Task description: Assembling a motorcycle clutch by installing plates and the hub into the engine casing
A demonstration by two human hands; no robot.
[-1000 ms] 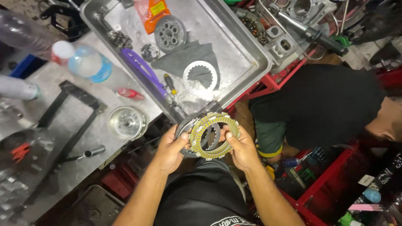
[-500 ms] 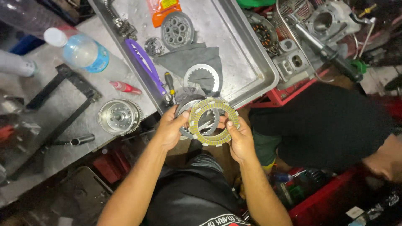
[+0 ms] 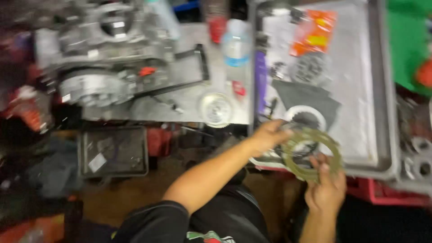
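The picture is motion-blurred. My left hand [image 3: 267, 136] and my right hand [image 3: 326, 189] both hold a greenish-brown friction ring [image 3: 336, 153] over the near rim of a grey metal tray [image 3: 387, 90]. The left fingers pinch its upper left edge. The right thumb presses its lower right part. Just beyond the ring, a pale toothed ring plate [image 3: 291, 113] lies on a dark cloth [image 3: 310, 94] in the tray. Something dark and round sits under the held ring, too blurred to tell apart.
The tray also holds a grey gear [image 3: 308, 67], an orange packet [image 3: 315, 33] and a purple tool [image 3: 261, 85]. On the bench to the left are a plastic bottle [image 3: 235, 42], a round metal part [image 3: 216, 108] and an engine case [image 3: 103, 54]. A black crate [image 3: 112, 150] stands below.
The view has swung left, so the tray now sits at the right and the engine case has come into sight. Both hands still hold the friction ring, now over the tray's near rim.
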